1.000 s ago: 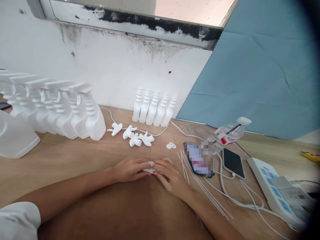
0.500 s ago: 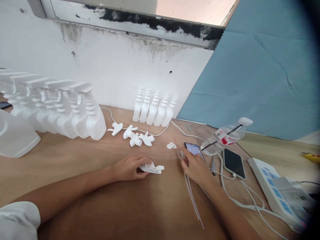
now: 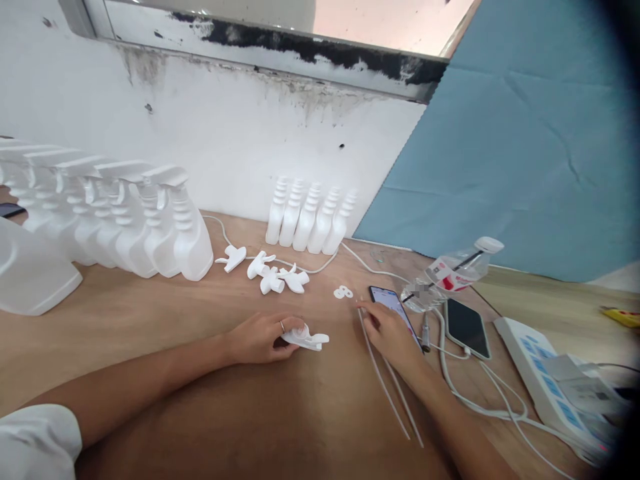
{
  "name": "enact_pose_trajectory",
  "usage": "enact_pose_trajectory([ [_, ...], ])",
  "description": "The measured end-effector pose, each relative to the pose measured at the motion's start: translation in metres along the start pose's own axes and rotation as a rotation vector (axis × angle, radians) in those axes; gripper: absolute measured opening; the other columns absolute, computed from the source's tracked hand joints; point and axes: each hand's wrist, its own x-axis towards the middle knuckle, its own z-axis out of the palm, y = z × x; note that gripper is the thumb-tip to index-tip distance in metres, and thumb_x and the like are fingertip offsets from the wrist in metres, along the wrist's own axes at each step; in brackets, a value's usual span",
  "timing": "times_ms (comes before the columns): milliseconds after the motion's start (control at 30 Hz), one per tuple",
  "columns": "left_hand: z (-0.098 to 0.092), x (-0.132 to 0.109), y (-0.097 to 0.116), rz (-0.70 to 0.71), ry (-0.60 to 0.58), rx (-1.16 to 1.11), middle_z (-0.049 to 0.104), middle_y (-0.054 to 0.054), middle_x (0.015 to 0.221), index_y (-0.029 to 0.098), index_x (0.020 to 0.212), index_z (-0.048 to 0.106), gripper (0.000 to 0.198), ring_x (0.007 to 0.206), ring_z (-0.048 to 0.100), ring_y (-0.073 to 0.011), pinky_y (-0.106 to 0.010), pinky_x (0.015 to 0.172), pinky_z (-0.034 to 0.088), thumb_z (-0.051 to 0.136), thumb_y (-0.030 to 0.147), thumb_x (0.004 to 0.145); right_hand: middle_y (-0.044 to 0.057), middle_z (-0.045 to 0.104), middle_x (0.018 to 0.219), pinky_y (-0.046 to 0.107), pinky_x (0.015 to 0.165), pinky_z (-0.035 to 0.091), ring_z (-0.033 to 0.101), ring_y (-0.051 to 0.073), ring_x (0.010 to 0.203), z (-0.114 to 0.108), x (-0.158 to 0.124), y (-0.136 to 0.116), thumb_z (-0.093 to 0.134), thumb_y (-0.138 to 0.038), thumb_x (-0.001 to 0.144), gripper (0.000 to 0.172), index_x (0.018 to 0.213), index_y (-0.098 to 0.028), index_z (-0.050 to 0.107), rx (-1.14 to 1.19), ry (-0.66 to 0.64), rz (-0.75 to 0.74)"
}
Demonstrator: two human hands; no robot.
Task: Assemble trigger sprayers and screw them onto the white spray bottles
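Left grip (image 3: 260, 340): resting on the bare wooden worktop (image 3: 150, 320), fingers curled and clamped on a white moulded-plastic trigger spray head (image 3: 306, 338). The head lies on its side, round collar under the fingertips, nozzle end sticking out to the right of the grip. A ring shows on one finger.

Right grip (image 3: 393, 333): palm down, fingers loosely bent, tips touching the thin white flexible plastic tubes (image 3: 387, 393). Cannot tell whether a tube is pinched or only pressed. The tubes are slender, smooth and slightly bowed, running from the fingertips back along the forearm.

Just beyond the right grip: a black smartphone with lit screen (image 3: 387, 298), partly under the fingers. Further right of it: a clear crumpled plastic water bottle (image 3: 453, 272) lying down with white cap on, contents not discernible; a dark-screened smartphone (image 3: 465, 327) with a white cable plugged in; a white rectangular power strip (image 3: 545, 377).

Between the two grips and further off: two small white plastic rings (image 3: 343, 292), touching.

Beyond the left grip: four loose white trigger heads (image 3: 265, 270) in a cluster; behind them five ribbed-neck white bottles without heads (image 3: 310, 217), shoulder to shoulder by the wall. Far left: a row of opaque white spray bottles with heads fitted (image 3: 150, 227), close-packed.
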Motion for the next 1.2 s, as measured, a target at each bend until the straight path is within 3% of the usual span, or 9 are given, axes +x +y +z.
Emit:
enact_pose_trajectory([
  [100, -0.001, 0.0, 0.001, -0.017, -0.013, -0.014, 0.065, -0.003, 0.115, 0.023, 0.124, 0.048, 0.039, 0.095, 0.064, -0.0179, -0.027, 0.082, 0.048, 0.056, 0.029, 0.086, 0.007, 0.067, 0.089, 0.034, 0.074, 0.047, 0.062, 0.021, 0.081, -0.015, 0.005, -0.002, 0.046, -0.023, 0.085, 0.025, 0.092, -0.021, 0.07, 0.386, 0.088, 0.055],
  [233, -0.005, 0.001, 0.004, -0.069, -0.015, -0.03, 0.065, -0.003, 0.117, 0.024, 0.131, 0.044, 0.049, 0.096, 0.064, -0.0186, -0.027, 0.083, 0.049, 0.059, 0.028, 0.085, 0.005, 0.064, 0.095, 0.035, 0.074, 0.052, 0.063, 0.019, 0.083, -0.026, 0.014, -0.011, 0.059, -0.033, 0.083, 0.032, 0.114, -0.028, 0.064, 0.964, 0.229, 0.211],
  [333, -0.007, 0.002, 0.006, -0.089, -0.031, -0.037, 0.065, -0.002, 0.113, 0.024, 0.126, 0.049, 0.044, 0.096, 0.064, -0.0194, -0.027, 0.082, 0.05, 0.061, 0.027, 0.083, 0.004, 0.064, 0.084, 0.032, 0.068, 0.052, 0.062, 0.017, 0.074, -0.019, 0.019, -0.028, 0.07, -0.039, 0.077, 0.027, 0.1, -0.025, 0.068, 1.104, 0.231, 0.315],
  [467, -0.006, 0.002, 0.006, -0.062, -0.032, -0.03, 0.064, -0.004, 0.117, 0.024, 0.125, 0.05, 0.043, 0.1, 0.063, -0.0205, -0.029, 0.086, 0.05, 0.061, 0.028, 0.084, 0.002, 0.062, 0.069, 0.025, 0.054, 0.045, 0.055, 0.012, 0.058, -0.003, 0.018, -0.063, 0.068, -0.044, 0.08, 0.027, 0.089, -0.019, 0.071, 1.092, 0.06, 0.334],
  [667, -0.004, 0.001, 0.002, -0.017, -0.018, -0.048, 0.064, -0.004, 0.114, 0.025, 0.128, 0.05, 0.044, 0.097, 0.064, -0.0199, -0.028, 0.083, 0.05, 0.06, 0.028, 0.084, 0.003, 0.066, 0.072, 0.026, 0.061, 0.05, 0.06, 0.014, 0.064, 0.008, 0.013, -0.102, 0.061, -0.046, 0.085, 0.031, 0.086, -0.016, 0.07, 0.924, -0.221, 0.188],
  [867, -0.005, 0.002, 0.003, -0.026, -0.026, -0.02, 0.065, -0.004, 0.105, 0.025, 0.132, 0.048, 0.048, 0.089, 0.064, -0.0198, -0.027, 0.077, 0.051, 0.059, 0.028, 0.085, 0.001, 0.063, 0.069, 0.023, 0.059, 0.048, 0.058, 0.013, 0.064, 0.02, 0.009, -0.106, 0.055, -0.047, 0.088, 0.032, 0.082, -0.017, 0.066, 0.814, -0.225, 0.126],
  [1200, -0.006, 0.002, 0.002, -0.022, -0.026, -0.054, 0.063, -0.005, 0.113, 0.027, 0.134, 0.047, 0.052, 0.098, 0.063, -0.0207, -0.029, 0.083, 0.05, 0.061, 0.026, 0.083, 0.001, 0.061, 0.071, 0.024, 0.063, 0.048, 0.058, 0.013, 0.067, 0.025, 0.007, -0.102, 0.05, -0.045, 0.092, 0.031, 0.083, -0.018, 0.061, 0.777, -0.208, 0.086],
])
